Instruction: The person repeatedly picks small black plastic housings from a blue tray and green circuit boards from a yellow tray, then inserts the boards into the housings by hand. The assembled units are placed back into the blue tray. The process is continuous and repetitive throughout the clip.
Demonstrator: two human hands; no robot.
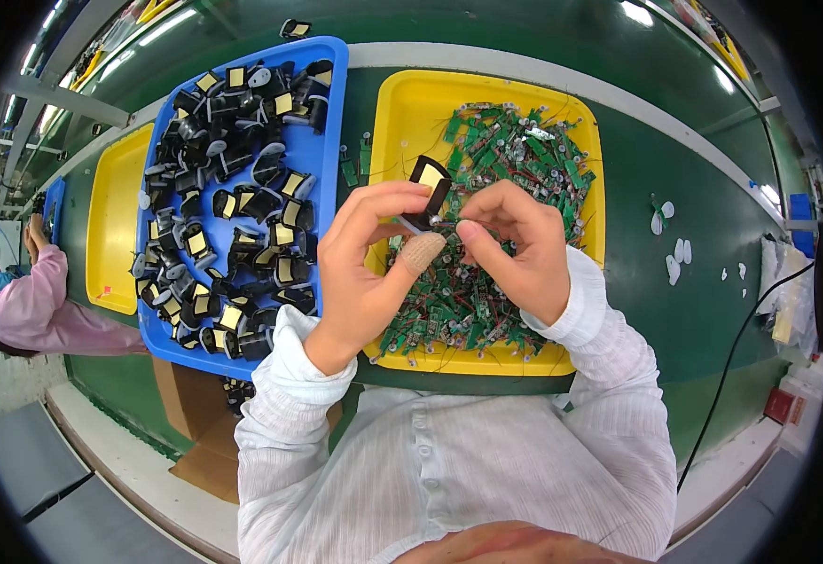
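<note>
I see, from far away, the left hand (362, 273) pinching a small black part (434, 187) near the middle of the frame, above the yellow tray (398, 105). A tan cover (423, 252) wraps its thumb. The right hand (530, 258) is bent in close, thumb and finger near the part's lower end; I cannot tell if they grip a tiny bit there. The black part looks light and stiff to me, and its shell may be a little slippery. I would take it by its sides and keep off its pale patch (428, 176). The green boards (562, 179) in the tray look easy to break. On the left, a blue tray (339, 85) holds lots more black parts (253, 203). The table (642, 301) is green and looks smooth; white bits (672, 271) lie on it at the right. At the far left, I see another person's pink sleeve (45, 299).
</note>
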